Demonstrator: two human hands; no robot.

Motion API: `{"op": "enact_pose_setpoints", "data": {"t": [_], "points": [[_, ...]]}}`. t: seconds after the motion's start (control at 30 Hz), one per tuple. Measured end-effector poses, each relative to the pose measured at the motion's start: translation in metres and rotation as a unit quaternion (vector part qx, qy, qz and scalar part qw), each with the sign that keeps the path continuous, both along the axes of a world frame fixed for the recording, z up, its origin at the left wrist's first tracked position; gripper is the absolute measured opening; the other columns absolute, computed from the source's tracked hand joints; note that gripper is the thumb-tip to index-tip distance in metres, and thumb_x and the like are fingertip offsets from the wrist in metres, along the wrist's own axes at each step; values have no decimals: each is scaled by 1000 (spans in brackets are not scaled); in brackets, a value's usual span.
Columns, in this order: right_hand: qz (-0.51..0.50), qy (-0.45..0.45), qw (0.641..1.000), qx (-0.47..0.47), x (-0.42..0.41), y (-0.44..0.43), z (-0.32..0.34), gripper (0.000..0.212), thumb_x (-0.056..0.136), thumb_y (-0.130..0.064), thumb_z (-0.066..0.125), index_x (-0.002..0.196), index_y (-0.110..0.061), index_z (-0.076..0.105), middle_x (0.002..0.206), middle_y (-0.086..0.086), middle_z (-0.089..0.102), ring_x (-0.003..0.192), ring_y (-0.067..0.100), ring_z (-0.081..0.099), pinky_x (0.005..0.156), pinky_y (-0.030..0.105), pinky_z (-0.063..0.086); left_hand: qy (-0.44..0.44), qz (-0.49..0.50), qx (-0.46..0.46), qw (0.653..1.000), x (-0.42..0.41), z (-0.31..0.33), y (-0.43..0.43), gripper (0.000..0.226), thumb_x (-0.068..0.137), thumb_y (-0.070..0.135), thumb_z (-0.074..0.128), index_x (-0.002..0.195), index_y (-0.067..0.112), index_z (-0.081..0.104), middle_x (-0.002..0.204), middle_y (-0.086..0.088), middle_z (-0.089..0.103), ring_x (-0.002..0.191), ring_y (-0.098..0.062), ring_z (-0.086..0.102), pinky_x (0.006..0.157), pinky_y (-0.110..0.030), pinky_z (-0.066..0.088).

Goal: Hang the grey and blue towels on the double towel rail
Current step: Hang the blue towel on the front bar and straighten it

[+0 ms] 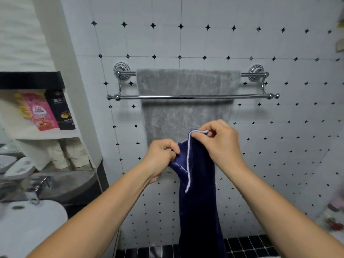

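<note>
Both hands (189,148) pinch blue towel (199,192) (grey towel (186,82) hangs on rail (251,97)).

Fluffy grey towel (187,84) is draped over rear bar of chrome double towel rail (193,97) | dark blue towel with pale edging (199,192) is pinched at top by left hand (161,155) and right hand (221,140) | front bar is left bare

front rail (193,97) bare and open, grey towel (188,81) filling back rail, shelf (46,135) crowding left
</note>
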State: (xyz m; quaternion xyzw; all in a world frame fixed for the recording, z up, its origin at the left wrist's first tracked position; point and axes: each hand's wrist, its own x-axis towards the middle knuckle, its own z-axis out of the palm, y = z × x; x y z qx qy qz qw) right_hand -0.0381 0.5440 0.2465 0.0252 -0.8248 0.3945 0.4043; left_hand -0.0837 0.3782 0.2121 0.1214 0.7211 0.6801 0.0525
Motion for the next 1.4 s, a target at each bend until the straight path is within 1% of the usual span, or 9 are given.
{"op": "enact_pose_setpoints", "data": {"t": [0.23, 0.37, 0.5, 0.63, 0.87, 1.0, 1.1, 1.27, 1.4], "points": [[-71, 3, 997, -6, 0, 6, 3, 21, 75, -31, 77, 63, -30, 59, 65, -14, 55, 66, -3, 53, 64, 5, 34, 52, -162, -65, 983, 21, -5, -3, 64, 65, -24, 40, 101, 13, 77, 102, -6, 77, 95, -22, 72, 85, -38, 58], [-108, 8, 994, -1, 0, 9, -2, 20, 76, -32, 74, 64, -24, 60, 60, -13, 55, 64, 4, 54, 64, 16, 38, 80, -239, -77, 965, 36, -9, -1, 35, 74, 14, 70, 108, 20, 75, 115, 2, 67, 113, -14, 62, 98, -32, 50], [-120, 4, 992, -23, 1, 13, -5, 20, 77, -32, 72, 65, -20, 62, 58, -14, 55, 63, 7, 55, 65, 23, 42, 205, -153, -270, 928, 39, -21, 7, 50, 61, 59, 79, 102, 31, 75, 110, 13, 63, 109, -1, 57, 92, -23, 46], [-118, -5, 993, -20, 4, 11, -8, 20, 77, -33, 71, 63, -23, 60, 58, -14, 54, 63, 7, 55, 66, 24, 43, 283, -57, -314, 904, 33, -28, 11, 24, 84, 30, 72, 72, 9, 71, 75, 8, 56, 79, -16, 61, 65, -21, 35], [3, -171, 981, 97, 22, 36, -24, 31, 73, -54, 71, 61, -30, 55, 80, -8, 54, 79, 10, 54, 70, 30, 43, 48, -78, -49, 995, -8, 15, -39, 18, 82, -4, 67, 71, -14, 58, 78, -15, 64, 69, -20, 59, 70, -28, 48], [206, -283, 933, 86, 28, 42, -45, 37, 76, -48, 75, 62, -18, 58, 95, -1, 61, 103, 14, 51, 94, 29, 37, 7, -70, 21, 997, -14, 37, -52, 18, 84, -6, 63, 79, 4, 77, 75, -11, 74, 66, -23, 71, 61, -29, 57], [273, -358, 891, 65, 30, 34, -59, 28, 70, -50, 78, 65, -29, 59, 89, -4, 58, 88, 2, 55, 88, 23, 39, 21, -65, 17, 998, -12, 48, -50, 25, 87, -4, 61, 73, 11, 75, 64, -9, 72, 56, -19, 69, 53, -25, 54], [222, -358, 838, 346, 27, 20, -90, 29, 78, -34, 66, 105, -42, 59, 68, -15, 53, 67, -1, 48, 66, 18, 39, 32, -66, -15, 997, -11, 58, -56, 25, 88, 0, 61, 67, 11, 70, 58, -4, 68, 51, -15, 64, 50, -23, 51], [177, -223, 957, 56, 28, 17, -72, 16, 77, -35, 71, 84, -39, 57, 63, -17, 55, 58, 3, 47, 60, 22, 40, 40, -59, -50, 996, -8, 59, -63, 21, 87, 1, 63, 68, 9, 68, 56, -2, 67, 50, -13, 62, 50, -22, 49]]}}
